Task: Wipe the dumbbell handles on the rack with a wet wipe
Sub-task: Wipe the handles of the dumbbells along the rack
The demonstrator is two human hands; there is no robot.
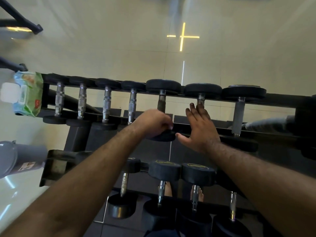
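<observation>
A black two-tier rack [282,98] holds a row of dumbbells with metal handles. My left hand [153,123] curls round the near black head of the fifth dumbbell [161,104] on the top tier. No wipe shows in it. My right hand [201,129] lies flat with straight fingers over the handle of the sixth dumbbell [201,97], fingertips reaching the handle's far end. A green and blue wet wipe pack [28,94] with its white lid flipped up sits at the rack's left end.
The lower tier carries several more dumbbells [164,170] close to my forearms. A grey cylinder [18,158] lies at the left. Black machine legs [25,24] stand on the shiny tiled floor beyond the rack. My bare feet show under the rack.
</observation>
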